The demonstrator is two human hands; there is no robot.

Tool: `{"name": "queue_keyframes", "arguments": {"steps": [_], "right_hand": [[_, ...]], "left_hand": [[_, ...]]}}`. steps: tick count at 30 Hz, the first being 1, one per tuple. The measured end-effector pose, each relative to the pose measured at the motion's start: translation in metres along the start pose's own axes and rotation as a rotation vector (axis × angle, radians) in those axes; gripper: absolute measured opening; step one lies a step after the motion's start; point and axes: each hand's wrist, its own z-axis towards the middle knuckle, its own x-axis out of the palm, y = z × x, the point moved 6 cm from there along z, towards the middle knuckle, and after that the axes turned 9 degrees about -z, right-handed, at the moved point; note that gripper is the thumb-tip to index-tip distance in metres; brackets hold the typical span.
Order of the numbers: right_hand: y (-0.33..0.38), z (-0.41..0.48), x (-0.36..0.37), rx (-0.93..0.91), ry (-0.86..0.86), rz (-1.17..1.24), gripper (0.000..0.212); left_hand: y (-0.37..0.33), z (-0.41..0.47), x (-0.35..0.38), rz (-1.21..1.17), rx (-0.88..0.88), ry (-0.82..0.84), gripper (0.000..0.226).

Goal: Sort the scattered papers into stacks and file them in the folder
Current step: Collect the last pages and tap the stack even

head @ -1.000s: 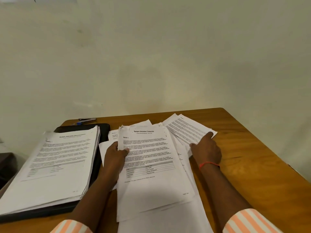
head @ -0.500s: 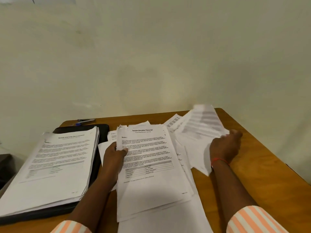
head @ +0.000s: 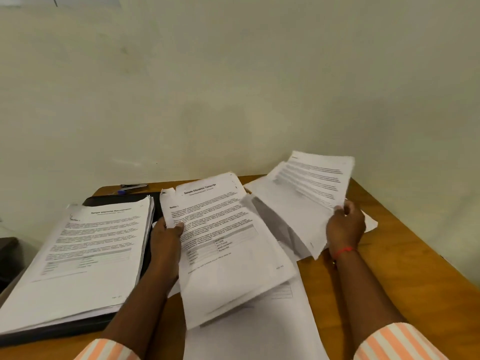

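My left hand (head: 166,235) grips the left edge of a sheaf of printed papers (head: 228,255) headed as an education transcript, raised above the table. My right hand (head: 345,227) pinches a few text sheets (head: 306,193) by their right edge and holds them up, tilted, to the right of the sheaf. A thick sorted stack (head: 85,255) lies on the open black folder (head: 65,331) at the left. More loose white sheets (head: 259,333) lie on the table under my forearms.
The wooden table (head: 405,261) ends at a pale wall behind and has its right edge close by. A pen (head: 132,187) lies at the back behind the folder. A dark object (head: 6,255) sits off the table's left side.
My right hand has picked sheets off the pile and lifted them up to the right. My left hand has raised its sheaf off the table.
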Motion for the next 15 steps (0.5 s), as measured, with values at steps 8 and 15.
{"name": "queue_keyframes", "arguments": {"steps": [8, 15], "right_hand": [[0.003, -0.003, 0.015, -0.155, 0.174, -0.152, 0.016], [0.006, -0.007, 0.019, -0.138, 0.259, -0.052, 0.015]], "left_hand": [[-0.019, 0.024, -0.034, -0.292, -0.036, -0.193, 0.037], [-0.018, 0.021, -0.036, -0.292, -0.046, -0.196, 0.039]]}}
